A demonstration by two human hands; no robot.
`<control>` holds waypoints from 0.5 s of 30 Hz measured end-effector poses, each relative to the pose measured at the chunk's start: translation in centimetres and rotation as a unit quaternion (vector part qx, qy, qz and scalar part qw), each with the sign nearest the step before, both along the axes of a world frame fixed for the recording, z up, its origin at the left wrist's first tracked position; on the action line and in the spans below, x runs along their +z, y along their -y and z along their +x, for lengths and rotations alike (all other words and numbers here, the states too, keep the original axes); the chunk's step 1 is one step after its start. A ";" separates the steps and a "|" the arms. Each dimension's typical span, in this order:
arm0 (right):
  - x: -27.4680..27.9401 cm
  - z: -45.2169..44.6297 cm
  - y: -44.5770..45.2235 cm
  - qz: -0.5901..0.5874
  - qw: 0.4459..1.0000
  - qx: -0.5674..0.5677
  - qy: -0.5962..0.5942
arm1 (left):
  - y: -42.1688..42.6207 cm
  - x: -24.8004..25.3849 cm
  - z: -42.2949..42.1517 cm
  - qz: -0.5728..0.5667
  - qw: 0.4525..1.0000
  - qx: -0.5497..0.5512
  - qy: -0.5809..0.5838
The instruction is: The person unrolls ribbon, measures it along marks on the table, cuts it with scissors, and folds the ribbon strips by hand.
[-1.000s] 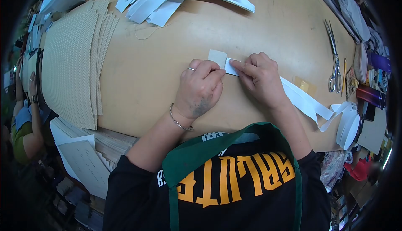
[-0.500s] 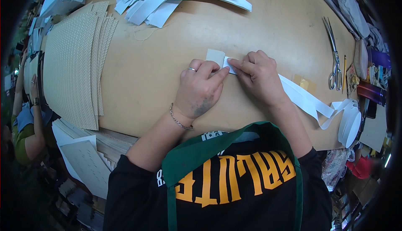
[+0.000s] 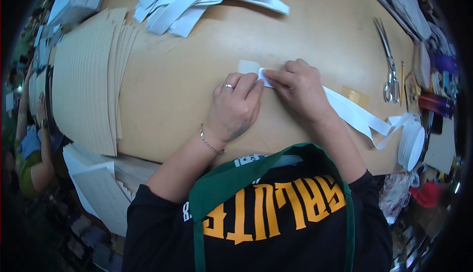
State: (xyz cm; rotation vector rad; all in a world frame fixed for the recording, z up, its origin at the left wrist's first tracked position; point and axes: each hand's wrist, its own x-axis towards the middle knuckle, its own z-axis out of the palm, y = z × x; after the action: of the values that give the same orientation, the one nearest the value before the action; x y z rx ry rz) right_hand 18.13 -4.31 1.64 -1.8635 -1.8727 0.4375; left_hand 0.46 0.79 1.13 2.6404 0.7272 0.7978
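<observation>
A small pale card piece (image 3: pixel 248 67) lies flat on the table, partly hidden by the fingers of my left hand (image 3: pixel 234 105). Those fingers are bent and closed on its near edge. Just right of it, my right hand (image 3: pixel 300 85) pinches the end of a white ribbon (image 3: pixel 262 76) with thumb and index finger. The ribbon's end meets the card, and both sets of fingertips nearly touch there. From under my right hand the white band runs right to its roll (image 3: pixel 412 146), which stands at the table edge.
Large scissors (image 3: pixel 388 67) and a pencil (image 3: pixel 403 84) lie at the right. White strips (image 3: pixel 207 0) are heaped at the back. Woven-textured sheets (image 3: pixel 88 79) are stacked on the left. A brownish tape patch (image 3: pixel 354 96) sits beside the ribbon. Another person's arm (image 3: pixel 44 139) shows far left.
The view has shifted slightly. Both hands stay at the join of card and ribbon, with only small finger movements.
</observation>
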 end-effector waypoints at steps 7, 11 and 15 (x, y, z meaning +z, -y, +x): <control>-0.1 0.4 0.2 0.012 1.000 0.004 -0.002 | -0.9 0.9 0.9 -0.034 0.989 -0.135 -0.052; 1.6 0.7 -0.5 -0.120 0.992 -0.023 -0.017 | -1.0 2.8 1.5 -0.029 0.975 -0.142 -0.166; 4.3 3.4 1.2 -0.250 0.966 -0.008 -0.067 | -0.6 3.8 2.4 -0.016 0.964 -0.139 -0.226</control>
State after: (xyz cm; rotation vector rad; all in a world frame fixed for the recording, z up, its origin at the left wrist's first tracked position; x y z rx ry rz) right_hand 21.52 -5.52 5.98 -2.0893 -1.7657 1.0854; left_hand 2.87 1.41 4.98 2.8340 0.4430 0.1019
